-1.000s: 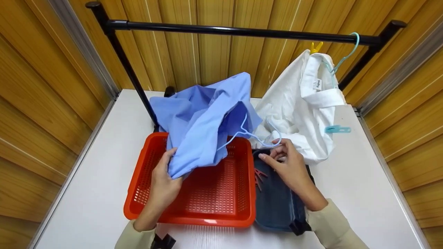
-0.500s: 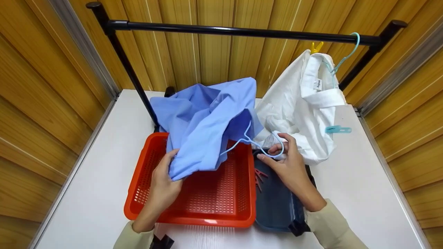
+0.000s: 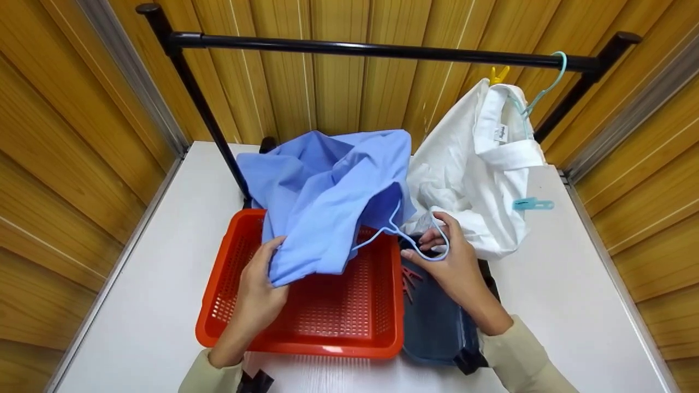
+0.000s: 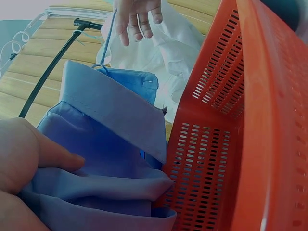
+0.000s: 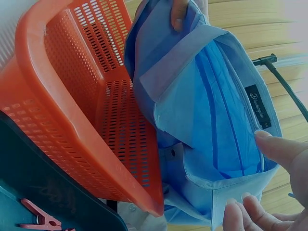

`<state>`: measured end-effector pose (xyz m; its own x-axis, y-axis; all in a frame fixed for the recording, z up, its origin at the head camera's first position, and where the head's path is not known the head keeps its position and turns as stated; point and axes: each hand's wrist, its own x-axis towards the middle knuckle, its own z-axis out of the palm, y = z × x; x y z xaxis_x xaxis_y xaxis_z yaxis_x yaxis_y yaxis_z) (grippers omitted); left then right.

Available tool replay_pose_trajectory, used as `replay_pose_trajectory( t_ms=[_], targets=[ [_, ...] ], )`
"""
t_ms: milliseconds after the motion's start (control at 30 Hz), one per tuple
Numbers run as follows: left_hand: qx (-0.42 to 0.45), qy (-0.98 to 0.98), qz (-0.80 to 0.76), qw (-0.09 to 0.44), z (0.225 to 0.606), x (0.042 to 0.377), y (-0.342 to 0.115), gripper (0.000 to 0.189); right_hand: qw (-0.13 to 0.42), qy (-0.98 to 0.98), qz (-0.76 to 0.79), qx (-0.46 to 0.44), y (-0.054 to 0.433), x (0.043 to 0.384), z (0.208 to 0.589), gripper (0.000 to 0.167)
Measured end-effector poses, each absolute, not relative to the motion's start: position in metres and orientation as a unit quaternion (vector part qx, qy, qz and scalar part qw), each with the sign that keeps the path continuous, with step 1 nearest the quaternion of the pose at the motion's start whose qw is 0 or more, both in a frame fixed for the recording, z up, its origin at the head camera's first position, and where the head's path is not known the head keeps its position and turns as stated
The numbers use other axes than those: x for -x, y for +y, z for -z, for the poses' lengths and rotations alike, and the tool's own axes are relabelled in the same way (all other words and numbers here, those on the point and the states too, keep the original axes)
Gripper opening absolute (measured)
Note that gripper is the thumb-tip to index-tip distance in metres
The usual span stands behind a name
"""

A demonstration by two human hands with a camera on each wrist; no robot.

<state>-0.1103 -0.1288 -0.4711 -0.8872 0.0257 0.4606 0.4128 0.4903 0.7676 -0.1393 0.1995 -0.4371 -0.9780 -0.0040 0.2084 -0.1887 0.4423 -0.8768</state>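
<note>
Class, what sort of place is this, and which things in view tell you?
Probably a small laundry-hanging corner. It shows in the black rail, the white garment hung from it, and the blue garment held partly over a red basket.

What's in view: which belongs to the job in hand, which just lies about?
In the job:
blue garment, in the left grip
blue hanger, at the right grip

Probably just about:
white garment on the rack
red basket
dark tray with red clothespins

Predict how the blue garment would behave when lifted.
Probably floppy: the blue garment lies in soft folds. It would likely sag from the left hand gripping one edge. The hanger reaching into its opening might brace it.
</note>
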Motion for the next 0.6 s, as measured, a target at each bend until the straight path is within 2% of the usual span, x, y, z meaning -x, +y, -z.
replay_pose_trajectory(
  t_ms=[167,367,600],
  targets=[
    [0.122,-0.850,0.470,0.204,0.4712,0.1104,-0.1290,0.061,0.074,-0.843,-0.529,-0.061,0.1983,0.1377,0.4365,0.086],
    [0.128,-0.857,0.454,0.210,0.4710,0.1095,-0.1281,0.064,0.062,-0.837,-0.539,-0.063,0.1962,0.1376,0.4377,0.082],
    [0.139,-0.857,0.443,0.222,0.4697,0.1091,-0.1270,0.060,0.083,-0.843,-0.524,-0.086,0.1949,0.1380,0.4423,0.062]
  ],
)
